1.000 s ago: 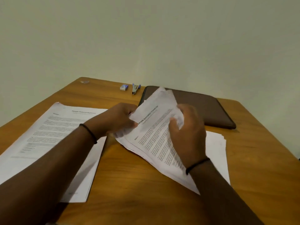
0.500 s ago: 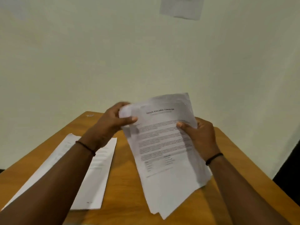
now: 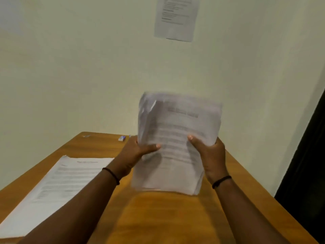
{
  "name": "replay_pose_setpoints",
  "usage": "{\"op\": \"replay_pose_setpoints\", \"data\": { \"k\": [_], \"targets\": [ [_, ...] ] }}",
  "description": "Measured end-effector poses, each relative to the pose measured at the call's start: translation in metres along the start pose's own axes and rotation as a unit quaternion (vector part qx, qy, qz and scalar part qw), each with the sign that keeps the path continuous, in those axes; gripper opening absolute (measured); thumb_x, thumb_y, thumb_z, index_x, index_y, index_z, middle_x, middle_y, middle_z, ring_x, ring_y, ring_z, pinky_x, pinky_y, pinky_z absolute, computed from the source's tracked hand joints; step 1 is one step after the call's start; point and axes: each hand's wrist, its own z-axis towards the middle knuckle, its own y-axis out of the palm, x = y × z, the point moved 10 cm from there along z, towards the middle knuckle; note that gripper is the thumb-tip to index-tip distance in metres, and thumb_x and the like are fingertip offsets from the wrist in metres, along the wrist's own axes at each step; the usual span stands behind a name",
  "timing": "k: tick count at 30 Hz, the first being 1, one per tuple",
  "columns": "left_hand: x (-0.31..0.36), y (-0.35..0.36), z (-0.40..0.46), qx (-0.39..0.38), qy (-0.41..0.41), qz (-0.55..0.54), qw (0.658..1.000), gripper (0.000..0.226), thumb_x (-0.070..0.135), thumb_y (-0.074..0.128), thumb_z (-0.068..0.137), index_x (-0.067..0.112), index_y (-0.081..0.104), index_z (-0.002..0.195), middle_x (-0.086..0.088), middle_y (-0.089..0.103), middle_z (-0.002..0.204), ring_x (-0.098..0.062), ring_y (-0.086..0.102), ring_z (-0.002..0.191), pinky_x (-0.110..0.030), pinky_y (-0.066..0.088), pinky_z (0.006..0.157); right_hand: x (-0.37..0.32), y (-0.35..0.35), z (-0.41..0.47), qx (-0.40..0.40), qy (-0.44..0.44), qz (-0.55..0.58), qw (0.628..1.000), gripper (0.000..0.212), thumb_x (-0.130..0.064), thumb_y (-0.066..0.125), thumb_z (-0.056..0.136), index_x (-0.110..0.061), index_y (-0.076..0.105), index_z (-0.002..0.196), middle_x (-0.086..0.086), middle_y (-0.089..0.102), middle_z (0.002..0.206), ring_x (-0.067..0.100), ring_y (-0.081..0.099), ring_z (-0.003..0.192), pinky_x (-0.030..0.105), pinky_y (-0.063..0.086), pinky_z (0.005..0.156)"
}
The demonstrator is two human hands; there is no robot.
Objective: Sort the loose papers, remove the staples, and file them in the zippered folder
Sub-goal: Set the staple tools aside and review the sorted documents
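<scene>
Right now you hold a blurred sheaf of white printed papers [image 3: 177,143] upright above the wooden counter [image 3: 158,217], its long axis running nearly vertical and the printed face turned toward you, heading line at the top. The lower edge hangs just above the counter surface; whether it touches the wood cannot be told through the blur. The top left corner looks creased or folded.

Your left hand [image 3: 135,152] grips the sheaf's left edge about midway up, thumb laid across the front of the page and the fingers hidden behind it. Your right hand [image 3: 211,155] grips the right edge at much the same height, thumb also on the front, fingers wrapped behind. Both forearms reach up from the bottom of the view and converge on the sheaf, each wrist wearing a thin black band.

To your left, a second stack of white printed sheets [image 3: 58,187] lies flat on the counter, its long axis angled away from you toward the far edge. Near the far edge sits a small white and blue object [image 3: 121,138], too small to identify. A printed notice [image 3: 176,18] hangs on the pale wall [image 3: 70,67] above.
</scene>
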Motion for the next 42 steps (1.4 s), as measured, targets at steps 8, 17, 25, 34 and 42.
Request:
{"op": "replay_pose_setpoints", "data": {
  "k": [8,17,25,34,42],
  "targets": [
    [-0.040,-0.001,-0.005,0.047,-0.026,-0.008,0.999,0.030,0.012,0.075,0.083,0.010,0.070,0.112,0.001,0.076,0.105,-0.014,0.072,0.095,-0.020,0.057,0.073,0.060,-0.002,-0.021,-0.026,0.076,0.005,0.997,0.035,-0.009,0.078,0.081,-0.010,0.070,0.115,-0.003,0.076,0.104,0.013,0.072,0.097,0.020,0.057,0.074],
    [0.067,-0.034,0.021,0.174,0.199,0.004,0.964,0.012,0.014,0.068,0.093,0.008,0.075,0.101,-0.005,0.075,0.097,-0.013,0.070,0.089,-0.025,0.057,0.073,0.033,-0.005,0.004,-0.006,0.045,-0.005,0.999,0.028,-0.021,0.080,0.077,-0.010,0.072,0.102,0.003,0.077,0.094,0.021,0.075,0.088,0.031,0.061,0.072],
    [0.059,-0.024,0.027,0.170,0.197,0.008,0.965,0.010,0.013,0.070,0.092,0.007,0.074,0.099,0.000,0.076,0.091,-0.015,0.071,0.085,-0.029,0.057,0.072,-0.015,0.001,0.035,0.023,-0.038,-0.026,0.999,0.007,-0.021,0.078,0.084,-0.021,0.071,0.087,-0.010,0.075,0.078,0.008,0.071,0.075,0.026,0.059,0.066],
    [0.056,-0.038,0.024,0.220,0.182,-0.016,0.958,0.006,0.015,0.067,0.095,0.017,0.073,0.097,-0.009,0.069,0.083,-0.016,0.062,0.077,-0.028,0.055,0.070,-0.012,0.001,0.030,0.020,-0.053,-0.050,0.997,0.008,-0.018,0.074,0.087,-0.018,0.068,0.083,-0.015,0.072,0.070,0.000,0.068,0.066,0.015,0.052,0.058],
    [0.062,-0.039,0.024,0.211,0.195,-0.009,0.958,0.015,0.002,0.071,0.089,0.016,0.072,0.096,0.008,0.072,0.075,-0.006,0.065,0.073,-0.022,0.054,0.071,-0.012,0.004,0.028,0.020,-0.055,-0.049,0.997,0.009,-0.019,0.074,0.088,-0.019,0.068,0.081,-0.012,0.072,0.071,0.002,0.067,0.067,0.017,0.054,0.059]
  ]
}}
